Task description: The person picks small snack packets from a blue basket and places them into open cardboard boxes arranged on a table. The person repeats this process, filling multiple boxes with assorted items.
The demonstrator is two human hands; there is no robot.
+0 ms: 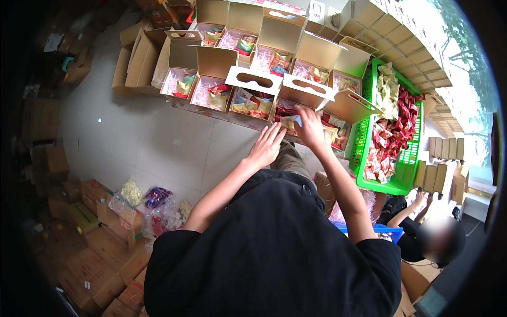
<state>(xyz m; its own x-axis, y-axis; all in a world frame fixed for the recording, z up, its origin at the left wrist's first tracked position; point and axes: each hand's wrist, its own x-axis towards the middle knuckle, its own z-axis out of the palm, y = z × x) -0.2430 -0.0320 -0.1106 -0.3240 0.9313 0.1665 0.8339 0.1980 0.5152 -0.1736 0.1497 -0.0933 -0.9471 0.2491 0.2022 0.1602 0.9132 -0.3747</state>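
Several open gift boxes of cardboard stand in two rows before me, with small wrapped packets on pale pink shredded paper. My right hand [311, 126] reaches into a front-row box [305, 94], its fingers beside a light-blue packet [292, 120]; whether they grip anything is hidden. At that box's front left corner lies my left hand [266, 146], palm down, holding nothing, fingers extended. Red and yellow packets [253, 105] fill the neighbouring box on the left. To the right, another open box [336, 128] holds red, yellow and white packets.
A green plastic basket [358, 158] of red and cream packets stands at right. Small boxes [396, 35] are stacked behind it. Empty cartons [146, 59] stand at left; more cartons [103, 253] and bagged packets [158, 196] lie lower left. Another person [408, 237] works at lower right.
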